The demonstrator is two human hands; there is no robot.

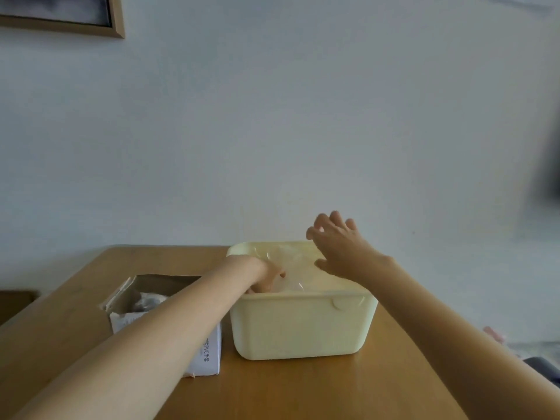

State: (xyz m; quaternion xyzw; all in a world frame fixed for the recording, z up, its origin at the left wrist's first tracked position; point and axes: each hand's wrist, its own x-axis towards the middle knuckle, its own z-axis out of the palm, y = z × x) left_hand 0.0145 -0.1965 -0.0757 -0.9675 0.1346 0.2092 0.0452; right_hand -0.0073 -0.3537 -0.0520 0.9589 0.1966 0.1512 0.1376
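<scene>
**A:** What does the head view give you?

**B:** I see a pale yellow tub standing on the wooden tabletop, a little right of the middle, with its near wall facing me. A clear film lies inside it, creased and catching the light.

**A:** And the hands?

**B:** The left hand reaches over the tub's left rim and dips in at the near left corner. Its fingers are curled downward, right against the film. The near wall hides their tips, so I cannot tell whether they are clamped on the film or only resting on it. The right hand hovers above the tub's far right corner, palm down. Its fingers are apart and hold nothing, and I cannot tell whether the thumb touches the film.

**A:** Anything else around?

**B:** An open box with printed lettering sits just beside the tub on its left, partly under the left forearm. Something greyish lies inside it, too blurred for me to name. A wooden picture frame hangs on the pale wall at the upper left.
</scene>
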